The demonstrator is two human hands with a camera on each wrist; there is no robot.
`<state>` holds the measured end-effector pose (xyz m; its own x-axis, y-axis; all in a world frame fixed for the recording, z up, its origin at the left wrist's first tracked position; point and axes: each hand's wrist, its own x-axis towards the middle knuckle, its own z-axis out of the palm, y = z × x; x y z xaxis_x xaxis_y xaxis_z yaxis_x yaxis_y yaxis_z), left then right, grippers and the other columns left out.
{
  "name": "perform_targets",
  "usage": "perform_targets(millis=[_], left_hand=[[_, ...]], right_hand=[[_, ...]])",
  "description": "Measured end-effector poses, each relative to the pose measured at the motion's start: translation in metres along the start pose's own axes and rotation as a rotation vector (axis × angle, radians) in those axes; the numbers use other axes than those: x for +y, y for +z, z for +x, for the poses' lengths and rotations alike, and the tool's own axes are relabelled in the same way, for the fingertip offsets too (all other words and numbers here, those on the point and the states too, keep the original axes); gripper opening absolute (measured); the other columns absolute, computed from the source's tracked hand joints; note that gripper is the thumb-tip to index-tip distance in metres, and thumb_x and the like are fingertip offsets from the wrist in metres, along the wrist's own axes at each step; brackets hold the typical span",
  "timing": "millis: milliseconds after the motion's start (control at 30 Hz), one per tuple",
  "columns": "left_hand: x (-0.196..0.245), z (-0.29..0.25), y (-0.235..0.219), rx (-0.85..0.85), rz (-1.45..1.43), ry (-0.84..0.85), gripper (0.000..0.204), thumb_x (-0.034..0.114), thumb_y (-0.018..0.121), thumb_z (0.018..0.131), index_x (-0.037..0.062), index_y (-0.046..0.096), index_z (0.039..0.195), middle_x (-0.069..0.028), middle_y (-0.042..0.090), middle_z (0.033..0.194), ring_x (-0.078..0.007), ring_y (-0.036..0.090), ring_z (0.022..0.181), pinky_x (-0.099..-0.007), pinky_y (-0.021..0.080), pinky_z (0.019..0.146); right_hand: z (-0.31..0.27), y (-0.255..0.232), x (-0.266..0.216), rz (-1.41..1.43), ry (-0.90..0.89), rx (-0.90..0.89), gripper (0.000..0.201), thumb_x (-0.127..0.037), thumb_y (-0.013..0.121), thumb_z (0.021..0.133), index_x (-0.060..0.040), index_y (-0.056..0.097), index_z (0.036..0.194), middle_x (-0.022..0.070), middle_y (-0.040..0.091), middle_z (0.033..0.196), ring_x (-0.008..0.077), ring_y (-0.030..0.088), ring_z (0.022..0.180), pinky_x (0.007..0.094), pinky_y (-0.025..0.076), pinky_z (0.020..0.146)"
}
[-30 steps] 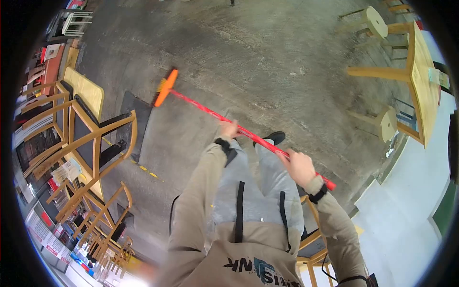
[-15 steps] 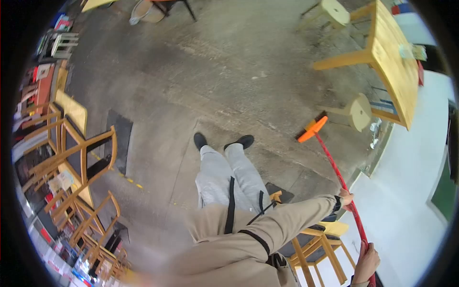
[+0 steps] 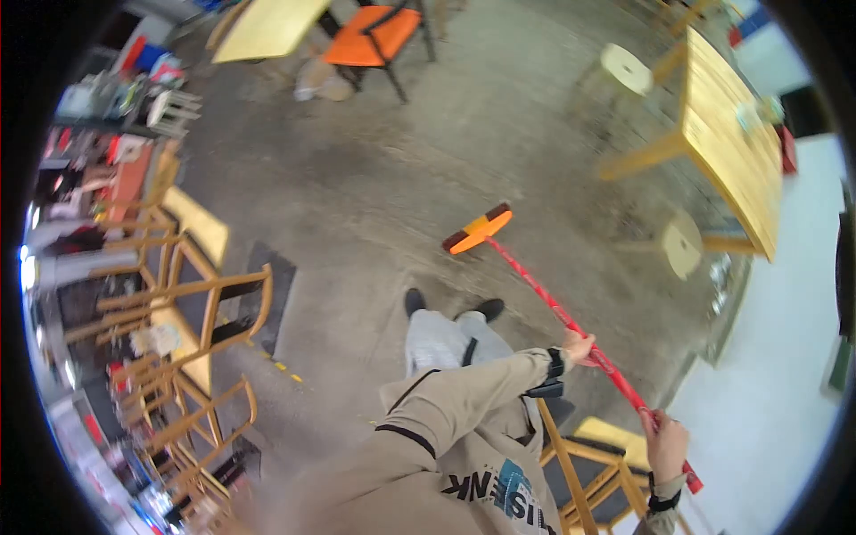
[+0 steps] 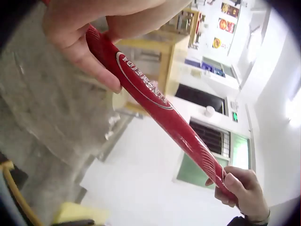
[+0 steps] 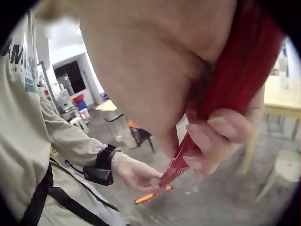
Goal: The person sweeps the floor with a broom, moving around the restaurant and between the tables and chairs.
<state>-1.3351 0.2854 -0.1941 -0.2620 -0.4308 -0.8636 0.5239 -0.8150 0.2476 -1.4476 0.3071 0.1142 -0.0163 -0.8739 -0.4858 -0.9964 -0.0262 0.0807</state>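
The broom head (image 3: 479, 229) is now sitting farther from the nearer stool (image 3: 681, 245) and closer to the shoes (image 3: 415, 303), near their twelve o'clock; a sweeping stroke is probably progressing. The left hand (image 3: 580, 348) is gripping the handle (image 3: 535, 288) midway, the right hand (image 3: 667, 444) near its end.

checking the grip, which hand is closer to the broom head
The left hand: it grips the red handle partway along, between the orange broom head and the right hand, which holds the handle near its far end.

All 3 views have dark corners; a ceiling light (image 4: 295, 109) glares white; the grey floor (image 3: 357, 205) looks dimmer.
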Motion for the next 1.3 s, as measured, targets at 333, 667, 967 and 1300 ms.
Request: perform_targets(millis=[333, 667, 967, 1300], left_hand=[[0.193, -0.086, -0.32, 0.67, -0.073, 0.316, 0.06, 0.017, 0.068, 0.076, -0.0053, 0.031, 0.117, -0.0174, 0.059, 0.09, -0.0259, 0.064, 0.075, -0.0388, 0.056, 0.058], [0.215, -0.115, -0.484, 0.949, 0.734, 0.567, 0.056, 0.018, 0.059, 0.077, 0.0256, 0.043, 0.13, -0.0193, 0.036, 0.133, -0.0435, 0.046, 0.11, -0.0495, 0.047, 0.085], [0.263, -0.068, -0.42, 0.644, 0.898, 0.911, 0.032, 0.026, 0.06, 0.072, 0.0242, 0.064, 0.104, -0.009, 0.058, 0.11, -0.0336, 0.056, 0.098, -0.0465, 0.049, 0.081], [0.36, -0.052, -0.316, 0.164, 1.039, 0.845, 0.047, 0.043, 0.032, 0.09, 0.0141, 0.066, 0.103, -0.0129, 0.064, 0.104, -0.0341, 0.059, 0.1, -0.0472, 0.044, 0.087]], right_hand=[[0.14, 0.108, -0.308, 0.202, -0.63, -0.035, 0.035, -0.041, 0.053, 0.087, -0.0074, 0.064, 0.088, 0.0187, 0.063, 0.071, 0.0364, 0.063, 0.07, 0.0454, 0.049, 0.061], [0.223, 0.169, -0.551, 0.098, -0.893, -0.521, 0.041, -0.038, 0.047, 0.09, -0.0068, 0.055, 0.115, 0.0221, 0.063, 0.097, 0.0397, 0.06, 0.091, 0.0452, 0.048, 0.078], [0.245, 0.055, -0.474, -0.309, -0.963, -0.355, 0.033, -0.035, 0.044, 0.094, -0.005, 0.053, 0.102, 0.0252, 0.06, 0.089, 0.0447, 0.057, 0.083, 0.0513, 0.045, 0.065], [0.235, -0.101, -0.454, -0.747, -1.016, -0.116, 0.032, -0.038, 0.048, 0.091, -0.0071, 0.055, 0.097, 0.0226, 0.061, 0.07, 0.0425, 0.059, 0.067, 0.0512, 0.044, 0.057]])
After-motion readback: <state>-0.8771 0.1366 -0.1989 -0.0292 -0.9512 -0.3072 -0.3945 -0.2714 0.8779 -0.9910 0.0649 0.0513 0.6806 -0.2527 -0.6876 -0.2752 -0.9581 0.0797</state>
